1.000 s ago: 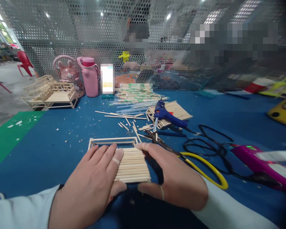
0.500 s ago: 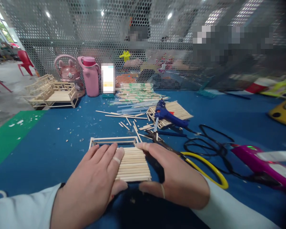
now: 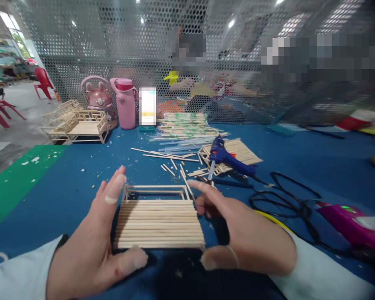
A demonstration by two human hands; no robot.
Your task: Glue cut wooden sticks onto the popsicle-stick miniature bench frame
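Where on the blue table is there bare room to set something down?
Mostly bare: left, between the green strip and the left hand; right of the slatted panel, beyond the purple device. Crowded: around the glue gun and loose sticks.

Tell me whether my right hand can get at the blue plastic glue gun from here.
Probably yes. The right hand looks open, and the blue plastic glue gun lies beyond its fingers with the handle uncovered; I see nothing tall standing between them.
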